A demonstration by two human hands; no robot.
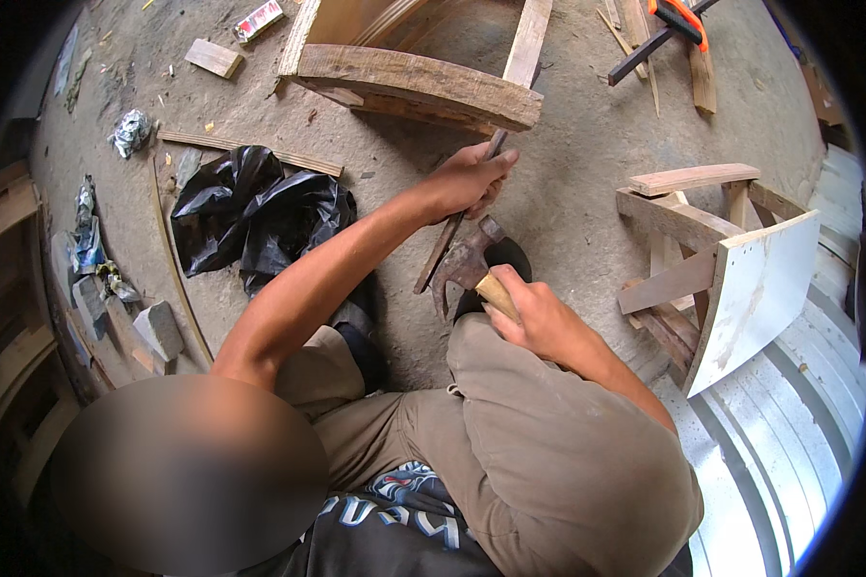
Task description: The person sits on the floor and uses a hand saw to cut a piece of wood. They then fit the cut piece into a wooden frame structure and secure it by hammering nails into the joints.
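Note:
My left hand (467, 183) is closed around a dark, flat bar (441, 252), which looks like metal. The bar slants, its far end by the corner of a wooden frame (419, 82) and its near end above the floor. Whether that far end touches the wood, I cannot tell. In my right hand (541, 319) is a claw hammer (470, 260), gripped by its wooden handle close to the head. The rusty head lies beside the bar, just over my right shoe.
A smaller wooden piece with a white panel (755, 298) stands at right on corrugated metal sheets (731, 462). A black plastic bag (260, 207) lies left of my forearm. Wood strips and an orange-and-black clamp (678, 29) are at far right; a wood block (214, 58) lies far left.

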